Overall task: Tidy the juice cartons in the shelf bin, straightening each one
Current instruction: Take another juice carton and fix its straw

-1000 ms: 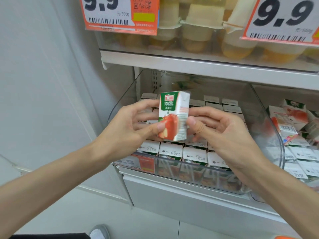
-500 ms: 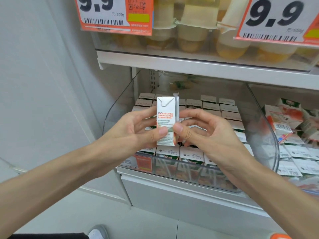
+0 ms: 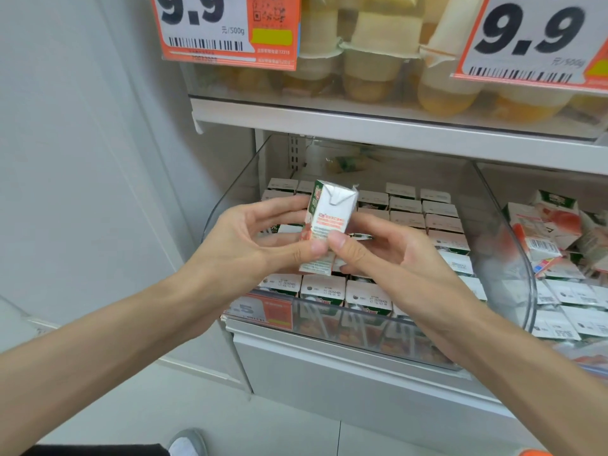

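A shop aisle with a pale tiled floor (image 3: pixel 98 406) and a plain grey-white wall (image 3: pixel 82 159) on the left holds a white shelving unit on the right. At the near edge, the toe of a grey shoe (image 3: pixel 186 442) shows on the floor.

Two bare forearms reach in from the near corners. The left hand (image 3: pixel 243 248) and the right hand (image 3: pixel 391 258) meet over the shelf, and each grip pinches the same juice carton (image 3: pixel 330 218). The thumbs press side by side on its lower near face and the fingers curl behind it. The carton is held roughly upright, its top leaning slightly right, with a white side printed in orange facing near.

It sits above the near part of a clear bin (image 3: pixel 237 189), whose front carries an orange price label (image 3: pixel 263 311). Inside the bin, rows of cartons (image 3: pixel 427 218) stand upright in lines running far. To the right, a second bin (image 3: pixel 539 284) holds cartons lying jumbled at angles.

Farther and higher, the upper shelf (image 3: pixel 394 133) carries fruit cups (image 3: pixel 371 70) behind orange price signs (image 3: pixel 214 28) reading 9.9.
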Available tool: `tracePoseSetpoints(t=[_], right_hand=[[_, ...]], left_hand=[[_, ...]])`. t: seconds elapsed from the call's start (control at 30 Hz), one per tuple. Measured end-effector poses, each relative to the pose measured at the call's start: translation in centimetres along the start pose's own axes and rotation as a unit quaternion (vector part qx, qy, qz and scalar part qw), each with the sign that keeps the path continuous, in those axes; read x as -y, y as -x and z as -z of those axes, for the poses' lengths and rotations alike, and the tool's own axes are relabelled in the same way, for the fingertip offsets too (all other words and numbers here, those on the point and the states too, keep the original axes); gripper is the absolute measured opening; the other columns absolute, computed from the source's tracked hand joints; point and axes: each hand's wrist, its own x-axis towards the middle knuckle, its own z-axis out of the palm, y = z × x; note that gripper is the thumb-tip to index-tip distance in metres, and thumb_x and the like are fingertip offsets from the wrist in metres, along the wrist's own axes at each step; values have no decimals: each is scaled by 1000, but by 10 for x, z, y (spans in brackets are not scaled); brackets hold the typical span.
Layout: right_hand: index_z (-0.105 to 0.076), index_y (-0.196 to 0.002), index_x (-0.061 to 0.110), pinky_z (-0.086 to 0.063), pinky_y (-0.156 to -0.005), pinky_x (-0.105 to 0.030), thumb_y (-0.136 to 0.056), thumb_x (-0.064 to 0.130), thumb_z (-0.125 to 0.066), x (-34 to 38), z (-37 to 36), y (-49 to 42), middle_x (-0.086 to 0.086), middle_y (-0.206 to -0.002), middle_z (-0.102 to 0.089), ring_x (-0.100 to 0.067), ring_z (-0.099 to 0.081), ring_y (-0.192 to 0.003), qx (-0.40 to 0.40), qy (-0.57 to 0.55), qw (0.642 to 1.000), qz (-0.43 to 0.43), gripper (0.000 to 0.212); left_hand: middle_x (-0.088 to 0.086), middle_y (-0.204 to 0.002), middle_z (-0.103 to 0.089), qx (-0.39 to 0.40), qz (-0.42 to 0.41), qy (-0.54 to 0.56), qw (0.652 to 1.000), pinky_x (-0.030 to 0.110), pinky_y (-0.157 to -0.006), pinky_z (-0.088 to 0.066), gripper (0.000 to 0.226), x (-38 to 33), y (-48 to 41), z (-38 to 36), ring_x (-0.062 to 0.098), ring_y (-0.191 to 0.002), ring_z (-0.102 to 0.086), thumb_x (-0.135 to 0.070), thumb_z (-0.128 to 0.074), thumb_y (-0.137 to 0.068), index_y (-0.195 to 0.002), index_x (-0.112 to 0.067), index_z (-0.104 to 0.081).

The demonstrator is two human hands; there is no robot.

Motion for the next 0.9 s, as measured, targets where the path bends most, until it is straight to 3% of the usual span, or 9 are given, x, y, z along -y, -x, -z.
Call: tracePoseSetpoints(t=[0.1,0.23,0.37,0.53,0.7,0.77,0.9], right_hand=[[-69,-136,31,-54,-108,-36,-96,38,-70,-2,-1,-1,14,-124,-77,-8,-73,-114,-17,-15,1000,1,40],[-69,-134,21,-59,-99,-28,-94,25,-69,-5,0,-4,7,-115,-81,-11,-76,-108,-37,-85,996,-7,40],[-71,-127,22,-63,-94,-31,-93,26,-73,-6,-1,-5,5,-111,-81,-14,-79,-101,-61,-89,994,-11,34],[-72,-124,29,-59,-96,-38,-87,38,-79,-4,-3,-4,6,-107,-82,-12,-79,-98,-72,-50,996,-12,39],[-71,-125,25,-63,-89,-29,-93,24,-75,-4,-1,-5,5,-109,-82,-13,-79,-98,-81,-85,993,-11,32],[-69,-125,23,-62,-84,-26,-96,19,-72,-4,0,-5,1,-106,-83,-14,-80,-95,-82,-107,991,-19,30],[-69,-115,12,-60,-86,-32,-96,17,-71,-5,1,-4,-5,-101,-83,-20,-80,-95,-76,-115,990,-27,20]], left_hand=[[-10,-128,-75,-8,-7,7,1000,28,-87,-62,61,1,0,-2,14,-111,-76,-18,-87,-77,-134,-25,-69],[2,-130,-74,5,-4,67,998,38,-89,-64,41,1,1,-2,25,-109,-77,-13,-72,-94,-134,-14,-63],[9,-121,-78,-13,16,77,997,36,-80,-66,38,2,0,-1,26,-91,-80,-2,-66,-98,-133,-12,-57],[6,-125,-76,-24,16,78,997,39,-82,-66,48,5,-1,3,31,-101,-79,-4,-74,-92,-136,-18,-62],[8,-129,-74,6,4,120,993,42,-87,-65,43,1,0,2,29,-113,-76,-17,-69,-94,-136,-13,-62],[10,-131,-72,12,-4,118,993,41,-86,-65,37,1,0,2,30,-113,-76,-13,-65,-98,-134,-12,-61],[4,-135,-70,13,8,92,996,32,-83,-65,45,2,0,3,27,-109,-77,-12,-68,-95,-139,-20,-59]])
